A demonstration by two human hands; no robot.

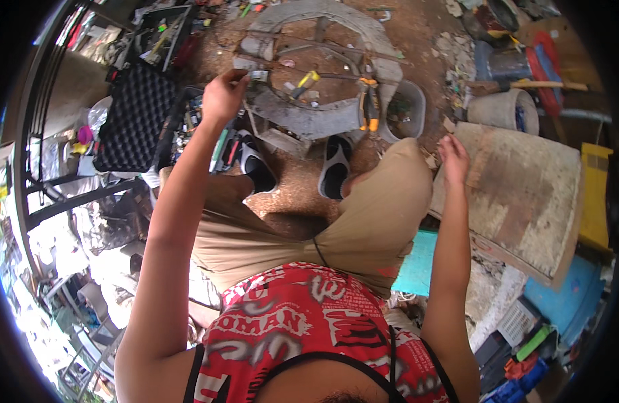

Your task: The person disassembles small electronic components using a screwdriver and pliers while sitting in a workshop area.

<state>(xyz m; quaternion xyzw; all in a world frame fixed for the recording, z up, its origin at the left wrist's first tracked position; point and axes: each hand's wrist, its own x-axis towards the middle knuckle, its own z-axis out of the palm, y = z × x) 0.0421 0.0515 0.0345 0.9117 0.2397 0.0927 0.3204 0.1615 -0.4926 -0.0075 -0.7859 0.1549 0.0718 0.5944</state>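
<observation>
My left hand (224,98) reaches over the left side of a grey ring-shaped frame (303,119) on the ground. Its thumb and fingers are pinched together, and whatever they may hold is too small to make out. Close to the fingertips is a small grey block (258,76). Inside the ring lies a yellow-handled tool (305,84), its kind unclear. Yellow-and-black pliers (369,105) rest on the ring's right side. My right hand (454,158) hovers beside my right knee, fingers apart and slightly curled, holding nothing.
A worn wooden board (517,191) lies at the right, near a whitish bucket (503,111). Right of the ring stands a clear plastic container (407,111). An open case with black foam (136,121) sits left, beside assorted small tools. My shoes (335,168) are just below the ring.
</observation>
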